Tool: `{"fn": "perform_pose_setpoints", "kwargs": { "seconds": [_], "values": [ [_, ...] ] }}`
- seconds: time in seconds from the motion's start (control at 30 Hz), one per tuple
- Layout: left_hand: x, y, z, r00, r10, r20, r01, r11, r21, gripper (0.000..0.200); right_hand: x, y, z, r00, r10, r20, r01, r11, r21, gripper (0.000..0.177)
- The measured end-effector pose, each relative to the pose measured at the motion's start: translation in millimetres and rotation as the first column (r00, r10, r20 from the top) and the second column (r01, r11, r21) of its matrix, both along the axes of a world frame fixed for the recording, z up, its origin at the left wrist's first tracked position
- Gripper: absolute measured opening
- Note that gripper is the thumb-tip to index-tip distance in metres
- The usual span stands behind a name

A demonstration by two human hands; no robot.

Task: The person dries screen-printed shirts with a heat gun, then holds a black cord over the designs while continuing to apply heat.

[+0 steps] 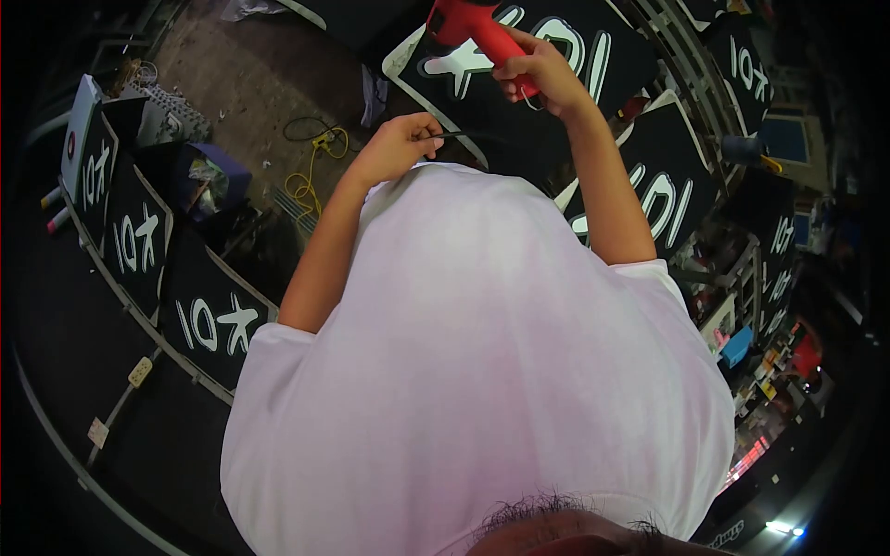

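A red tool [468, 20] is held at 12 o'clock, the right hand [545, 72] with its grip closed round the handle. A thin black rod [456, 135] is pinched by the left hand [400, 146] at 11 o'clock. It is judged that the rod should be kept steady and fingers clear of the tool's nose. Counted: one tool, one rod, at least seven lettered panels [215, 320].

The red plastic tool [473, 23] runs off the top edge, and the thin black rod [454, 135] is too small to identify.

Loose white T-shirt [482, 371], short sleeves [269, 347], 2 bare forearms [320, 250], dark hair [547, 508]
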State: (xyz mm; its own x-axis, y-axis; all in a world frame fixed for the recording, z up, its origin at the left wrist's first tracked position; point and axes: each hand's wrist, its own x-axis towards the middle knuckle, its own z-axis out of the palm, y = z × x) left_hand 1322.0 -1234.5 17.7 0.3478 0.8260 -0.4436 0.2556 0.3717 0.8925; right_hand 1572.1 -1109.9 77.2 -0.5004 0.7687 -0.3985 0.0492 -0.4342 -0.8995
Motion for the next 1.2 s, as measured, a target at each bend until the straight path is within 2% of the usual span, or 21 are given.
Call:
{"fn": "perform_pose_setpoints", "kwargs": {
  "seconds": [0.07,0.13,0.2,0.4,0.43,0.5,0.63,0.7,0.8,1.2],
  "values": [
    [-3,2,0,1.0,-0.018,0.013,0.018,1.0,-0.006,0.013,-10,-7,-3,1.0,0.027,-0.001,-0.027,0.995,0.095,0.088],
    [-6,3,9,0.995,-0.07,-0.064,0.069,0.997,-0.026,0.012,-17,-11,-6,1.0,0.015,0.023,-0.017,0.992,0.124,0.088],
    [-8,3,14,0.993,-0.084,-0.084,0.082,0.996,-0.032,0.012,-19,-12,-4,1.0,0.022,-0.016,-0.022,1.0,0.021,0.087],
    [-12,-5,3,0.993,-0.084,-0.078,0.083,0.996,-0.019,0.012,-29,-18,-3,0.994,0.082,0.073,-0.091,0.988,0.127,0.086],
    [-14,-7,2,0.993,-0.084,-0.08,0.083,0.996,-0.015,0.012,-29,-18,-4,0.994,0.081,0.07,-0.089,0.988,0.125,0.086],
    [-16,-10,5,0.991,-0.088,-0.097,0.086,0.996,-0.024,0.012,-26,-18,1,0.995,0.096,0.015,-0.096,0.995,0.005,0.085],
    [-19,-12,5,0.993,-0.077,-0.095,0.074,0.997,-0.035,0.012,-29,-30,13,0.991,0.102,0.086,-0.11,0.99,0.087,0.085],
    [-21,-12,3,0.993,-0.079,-0.092,0.076,0.996,-0.038,0.012,-26,-30,17,0.992,0.123,0.015,-0.123,0.992,-0.029,0.084],
    [-22,-7,6,0.992,-0.084,-0.09,0.081,0.996,-0.037,0.011,-28,-38,28,0.986,0.138,0.089,-0.141,0.989,0.032,0.083],
    [-22,-2,-4,0.99,-0.132,-0.052,0.131,0.991,-0.017,0.009,-8,-47,27,0.985,0.049,0.167,-0.06,0.997,0.057,0.086]
  ]
}}
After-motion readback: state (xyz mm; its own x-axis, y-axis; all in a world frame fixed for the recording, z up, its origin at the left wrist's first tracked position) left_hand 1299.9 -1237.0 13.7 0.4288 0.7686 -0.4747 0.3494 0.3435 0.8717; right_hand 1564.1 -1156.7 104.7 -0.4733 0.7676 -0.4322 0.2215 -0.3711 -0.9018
